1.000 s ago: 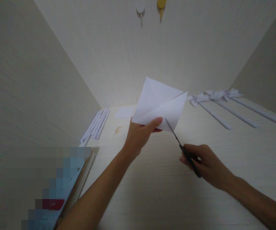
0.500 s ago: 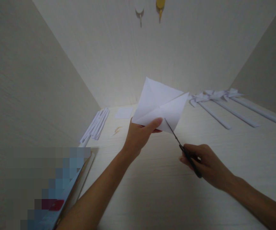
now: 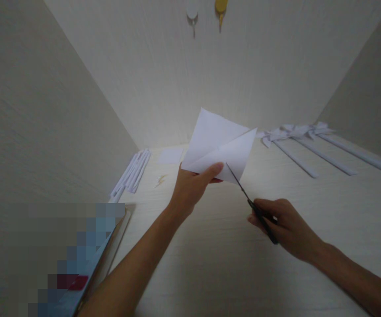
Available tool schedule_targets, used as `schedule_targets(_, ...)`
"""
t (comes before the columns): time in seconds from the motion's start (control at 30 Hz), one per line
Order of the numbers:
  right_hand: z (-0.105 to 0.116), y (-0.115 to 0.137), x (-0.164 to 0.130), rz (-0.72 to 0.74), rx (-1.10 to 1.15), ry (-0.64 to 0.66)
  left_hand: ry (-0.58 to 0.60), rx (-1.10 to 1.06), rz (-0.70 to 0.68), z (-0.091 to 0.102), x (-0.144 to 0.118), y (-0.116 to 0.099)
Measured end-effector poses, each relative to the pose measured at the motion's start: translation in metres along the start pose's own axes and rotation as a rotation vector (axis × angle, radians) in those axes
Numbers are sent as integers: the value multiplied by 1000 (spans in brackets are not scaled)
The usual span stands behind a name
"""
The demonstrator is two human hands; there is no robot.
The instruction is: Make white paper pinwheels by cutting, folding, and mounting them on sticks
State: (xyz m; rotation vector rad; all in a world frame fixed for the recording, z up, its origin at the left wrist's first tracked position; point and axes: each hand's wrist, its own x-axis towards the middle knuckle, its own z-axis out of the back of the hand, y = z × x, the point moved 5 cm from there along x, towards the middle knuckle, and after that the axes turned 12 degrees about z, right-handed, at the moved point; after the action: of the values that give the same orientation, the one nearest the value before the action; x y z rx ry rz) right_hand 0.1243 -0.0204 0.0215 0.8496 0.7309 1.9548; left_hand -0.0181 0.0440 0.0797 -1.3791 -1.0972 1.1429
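My left hand point(image 3: 198, 180) pinches the lower edge of a white square sheet of paper point(image 3: 216, 136), thumb on top and fingers beneath. Crease lines run across the paper, and a slit opens at its right corner. In my right hand point(image 3: 278, 222) is a pair of black-handled scissors point(image 3: 261, 215), with fingers wrapped round the handles. Their thin blades lie across the lower right part of the paper, tips near my left thumb, and look closed together.
Rolled white paper sticks point(image 3: 132, 171) lie at the left, near a flat paper square point(image 3: 170, 155) and some small pale slivers point(image 3: 160, 180). Several paper pinwheels on sticks point(image 3: 296, 147) lie at the right. Two hooks point(image 3: 221, 9) hang on the wall. A box-like edge point(image 3: 119, 237) stands lower left.
The paper's right corner has shifted slightly left and its slit looks narrower. Both hands and the scissors are almost where they were.
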Motion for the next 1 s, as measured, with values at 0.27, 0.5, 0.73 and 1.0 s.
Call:
schedule_targets(0.27, -2, 0, 2, -10, -25, 6, 26, 0, -3, -1, -1, 0)
schedule_targets(0.5, -2, 0, 3, -16, -5, 10, 45, 9, -3, -3, -1, 1)
schedule_targets(0.73, -1, 2, 3, -13, 11, -9, 44, 12, -6, -3, -2, 2)
schedule_targets(1.0, 1, 2, 2, -3, -20, -10, 38, 15, -8, -4, -2, 1)
